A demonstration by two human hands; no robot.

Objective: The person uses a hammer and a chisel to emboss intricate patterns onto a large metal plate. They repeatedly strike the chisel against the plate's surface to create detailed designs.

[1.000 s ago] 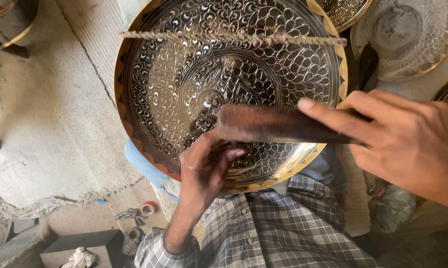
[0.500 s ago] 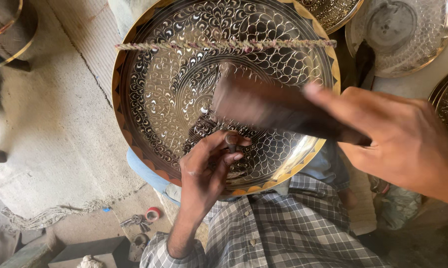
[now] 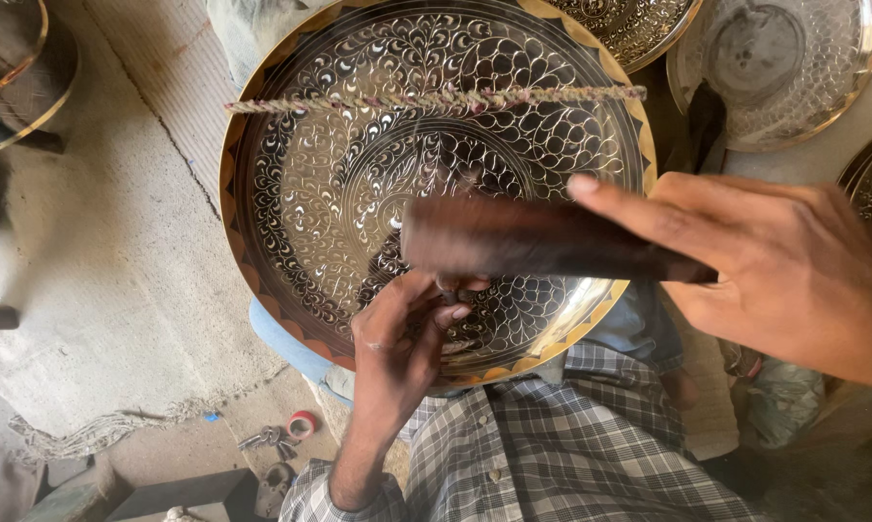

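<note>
1. The right hand is closed around a dark wooden mallet. One finger lies straight along it. The mallet looks blurry.
2. The left hand has its fingers pinched together on a small tool, just under the mallet's end. The tool is too hidden to see well.
3. Both hands are over a big round metal plate. The plate is shiny, with leaf and flower shapes cut all over it and a gold rim.
4. The plate leans on the person's lap, above a checked shirt.
5. A twisted rope runs across the top of the plate.
6. More shiny plates lie at the top right.
7. A pale woven mat is on the left.
</note>
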